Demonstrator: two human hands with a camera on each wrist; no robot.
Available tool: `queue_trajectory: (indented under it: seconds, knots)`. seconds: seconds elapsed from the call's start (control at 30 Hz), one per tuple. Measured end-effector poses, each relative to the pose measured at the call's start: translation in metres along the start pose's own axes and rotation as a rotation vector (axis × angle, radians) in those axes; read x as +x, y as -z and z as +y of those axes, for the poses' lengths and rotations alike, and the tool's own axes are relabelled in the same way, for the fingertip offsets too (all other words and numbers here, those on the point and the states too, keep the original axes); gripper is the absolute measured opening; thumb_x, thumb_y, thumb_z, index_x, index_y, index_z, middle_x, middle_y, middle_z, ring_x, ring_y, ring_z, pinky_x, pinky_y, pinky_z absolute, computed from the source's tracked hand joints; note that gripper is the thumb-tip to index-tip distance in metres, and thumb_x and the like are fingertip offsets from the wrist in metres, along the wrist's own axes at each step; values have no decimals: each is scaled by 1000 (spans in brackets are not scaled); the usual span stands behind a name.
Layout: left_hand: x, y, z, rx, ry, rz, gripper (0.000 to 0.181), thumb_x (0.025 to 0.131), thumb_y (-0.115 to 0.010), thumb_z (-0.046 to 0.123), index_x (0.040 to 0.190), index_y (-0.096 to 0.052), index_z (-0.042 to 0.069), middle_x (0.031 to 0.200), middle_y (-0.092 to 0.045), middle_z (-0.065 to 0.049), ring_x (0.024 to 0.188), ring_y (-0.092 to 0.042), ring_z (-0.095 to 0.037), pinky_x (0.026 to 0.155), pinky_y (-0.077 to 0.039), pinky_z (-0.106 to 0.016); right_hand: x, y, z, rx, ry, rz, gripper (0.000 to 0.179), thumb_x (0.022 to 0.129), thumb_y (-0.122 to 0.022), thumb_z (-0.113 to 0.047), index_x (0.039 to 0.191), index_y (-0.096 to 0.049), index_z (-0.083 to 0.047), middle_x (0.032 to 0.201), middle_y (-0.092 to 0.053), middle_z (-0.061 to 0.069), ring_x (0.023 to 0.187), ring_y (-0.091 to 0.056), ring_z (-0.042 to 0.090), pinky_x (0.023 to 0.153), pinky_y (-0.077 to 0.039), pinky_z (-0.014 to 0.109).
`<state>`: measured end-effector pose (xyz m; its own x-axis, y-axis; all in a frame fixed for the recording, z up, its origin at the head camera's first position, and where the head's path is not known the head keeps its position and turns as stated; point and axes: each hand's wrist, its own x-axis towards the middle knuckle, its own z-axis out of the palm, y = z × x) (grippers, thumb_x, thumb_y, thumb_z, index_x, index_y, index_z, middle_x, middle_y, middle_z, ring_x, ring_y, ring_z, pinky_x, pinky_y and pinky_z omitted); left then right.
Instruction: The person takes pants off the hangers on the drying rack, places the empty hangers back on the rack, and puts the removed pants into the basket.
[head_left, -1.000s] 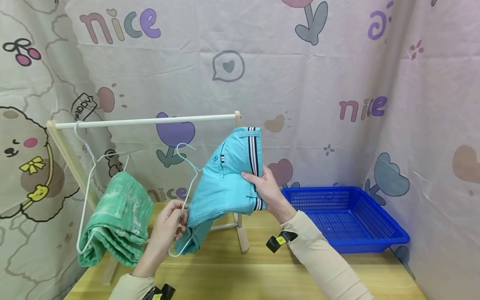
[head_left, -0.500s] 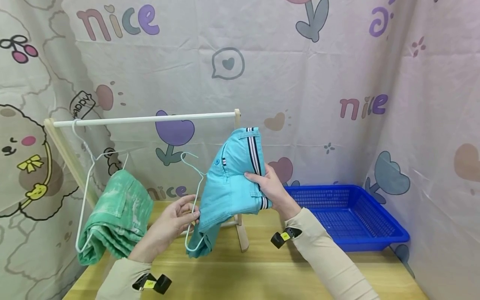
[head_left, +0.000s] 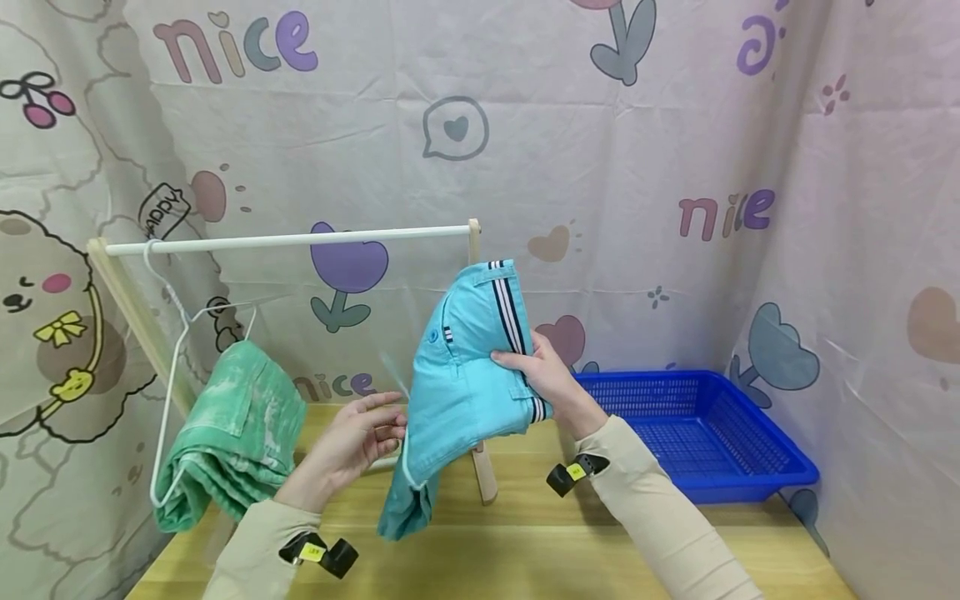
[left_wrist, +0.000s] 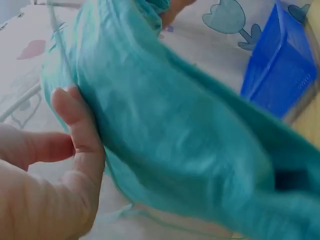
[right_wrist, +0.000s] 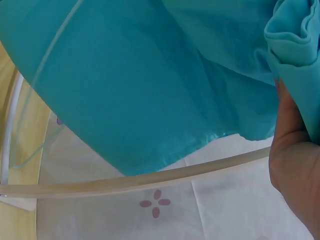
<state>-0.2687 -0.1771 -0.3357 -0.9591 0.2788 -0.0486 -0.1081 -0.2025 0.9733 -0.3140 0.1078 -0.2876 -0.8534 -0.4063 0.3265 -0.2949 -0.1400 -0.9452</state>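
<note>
Bright blue pants (head_left: 465, 358) with a striped waistband and a button hang folded in front of the rack. My right hand (head_left: 551, 379) grips them at the waistband, thumb on the near side. A thin pale hanger (right_wrist: 55, 42) runs along the cloth; in the head view it is blurred and mostly hidden behind the pants. My left hand (head_left: 356, 442) is at the pants' left edge, fingers loosely bent. In the left wrist view its fingertips (left_wrist: 65, 102) lie right by the hanger wire and the cloth, with nothing pinched between them.
The drying rack (head_left: 300, 242) has a white bar and wooden legs. Green folded pants (head_left: 240, 425) hang from a white hanger (head_left: 168, 400) at its left end. A blue plastic basket (head_left: 787, 479) stands on the wooden table (head_left: 525, 558) at the right, before a printed curtain.
My left hand has let go of the hanger, its fingers loosening. The hanger has swung rightward behind the pants. The pants have shifted slightly right and tilted, still in my right hand.
</note>
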Motion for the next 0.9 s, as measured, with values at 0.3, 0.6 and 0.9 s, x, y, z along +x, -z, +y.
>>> queue_trajectory:
  seconds: [0.3,0.6,0.9]
  knots:
    - [4,-15,-22,65,-21,63,51,95,-58,0,136,-29,-4,100,-57,-8,86,-62,-15,81,-57,-27,1,0,5,6,1,1,52,95,-58,-9,144,-42,-4,133,-56,23,93,-69,14,88,-56,32]
    - [1,-15,-28,-74,-17,162,87,93,-56,-9,151,9,-7,153,-15,-38,108,-58,-20,84,-55,-21,0,5,-1,-3,29,33,48,94,-59,-11,139,-46,-2,121,-63,13,93,-67,14,88,-55,28]
    - [4,-18,-25,-109,32,105,54,90,-35,-14,142,-22,-10,122,-46,-14,83,-44,-9,64,-39,-16,-4,10,-7,43,49,1,49,93,-59,-9,140,-46,-2,119,-64,3,100,-66,14,94,-52,28]
